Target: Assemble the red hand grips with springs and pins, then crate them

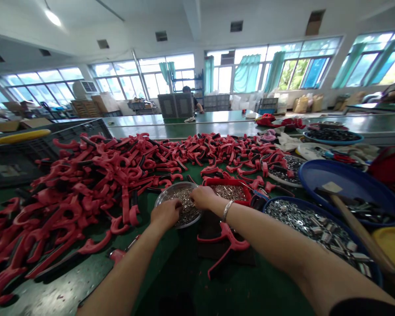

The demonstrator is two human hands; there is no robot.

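My left hand [166,214] and my right hand [202,197] both reach into a round steel bowl [160,198] heaped with small silvery metal parts. The fingers of both hands are curled among those parts, and I cannot tell whether they hold any. A thin metal bangle circles my right wrist [227,210]. Left of the bowl lies a large heap of red plastic-coated plier handles [85,188]. One red handle [225,243] rests on a dark cloth below my right forearm. A red tray of similar metal parts [228,192] sits just beyond my right hand.
A blue tray of steel washers [303,224] lies right of my right arm. Beyond it stands a blue tray [345,184] with a wood-handled hammer [358,228]. A yellow bowl [393,250] sits at the right edge. A co-worker [188,94] sits far back beyond long green benches.
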